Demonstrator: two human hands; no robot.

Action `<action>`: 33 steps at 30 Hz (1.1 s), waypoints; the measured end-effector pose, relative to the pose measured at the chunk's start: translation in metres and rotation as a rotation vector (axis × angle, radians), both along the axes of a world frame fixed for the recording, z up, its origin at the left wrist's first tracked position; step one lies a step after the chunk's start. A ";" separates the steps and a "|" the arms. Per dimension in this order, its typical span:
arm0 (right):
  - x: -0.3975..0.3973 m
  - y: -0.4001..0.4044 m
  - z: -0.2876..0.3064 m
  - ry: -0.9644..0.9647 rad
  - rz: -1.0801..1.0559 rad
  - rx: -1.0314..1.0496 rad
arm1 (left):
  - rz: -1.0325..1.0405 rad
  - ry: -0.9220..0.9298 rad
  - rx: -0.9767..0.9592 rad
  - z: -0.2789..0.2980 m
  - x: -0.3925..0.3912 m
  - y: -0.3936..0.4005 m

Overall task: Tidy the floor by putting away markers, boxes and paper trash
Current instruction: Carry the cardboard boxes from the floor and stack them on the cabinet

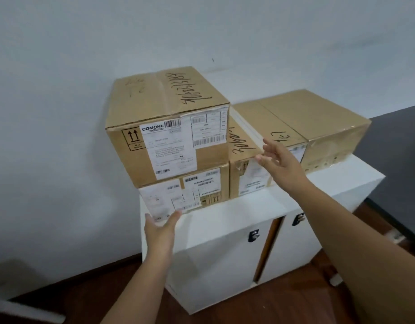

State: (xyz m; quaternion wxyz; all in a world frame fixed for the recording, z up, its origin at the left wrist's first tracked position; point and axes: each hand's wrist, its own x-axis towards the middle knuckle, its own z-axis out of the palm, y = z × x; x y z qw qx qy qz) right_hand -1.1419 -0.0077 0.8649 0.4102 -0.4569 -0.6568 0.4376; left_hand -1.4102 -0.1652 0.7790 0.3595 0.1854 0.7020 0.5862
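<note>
Several brown cardboard boxes stand on a white cabinet (236,206) against the wall. A top box (169,113) with a COMONE label sits stacked on a lower box (190,190). To their right are a middle box (246,160) and a taped right box (318,127). My left hand (160,226) is spread just below the lower box's front bottom corner, at the cabinet's edge. My right hand (281,163) hovers with fingers apart in front of the middle box's upper edge. Neither hand grips anything.
The cabinet has two doors with black latches (253,235), the seam between them showing a gap. Dark wooden floor (108,288) lies below. A dark table surface (398,148) is at the right. A white wall stands behind.
</note>
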 end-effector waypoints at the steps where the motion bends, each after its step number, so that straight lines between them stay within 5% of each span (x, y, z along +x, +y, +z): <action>1: 0.023 -0.004 -0.010 -0.035 -0.074 0.020 | -0.016 0.007 -0.052 -0.008 0.022 -0.007; 13: 0.369 -0.123 -0.117 -0.502 -0.358 -0.409 | -0.726 0.193 -0.077 -0.041 0.383 0.003; 21: 0.573 -0.219 -0.134 -0.280 -0.751 -0.765 | -1.272 0.108 -0.140 -0.061 0.611 -0.003; 27: 0.661 -0.246 -0.182 -0.328 -0.834 -0.914 | -1.346 0.136 -0.263 -0.106 0.698 0.035; 33: 0.721 -0.191 -0.260 -0.367 -0.741 -1.069 | -1.282 0.096 -0.499 -0.200 0.749 0.087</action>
